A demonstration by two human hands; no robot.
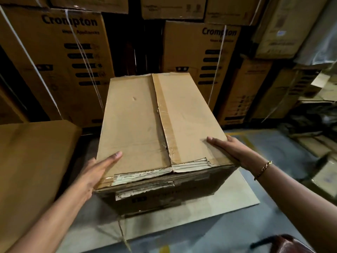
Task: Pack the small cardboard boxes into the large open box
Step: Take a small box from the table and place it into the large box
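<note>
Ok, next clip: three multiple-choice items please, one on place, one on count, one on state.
1. The brown taped cardboard box stands on: A) a flat pale cardboard sheet; B) a metal trolley; C) a wooden table.
2. Readable "Crompton" logos on the stacked brown cartons behind: A) none; B) two; C) five.
3. The box's top flaps are: A) wide open; B) shut and taped; C) torn off.
Answers: 1A, the sheet shows under its base; 2B, one logo left, one right; 3B, tape runs along the closed centre seam.
</note>
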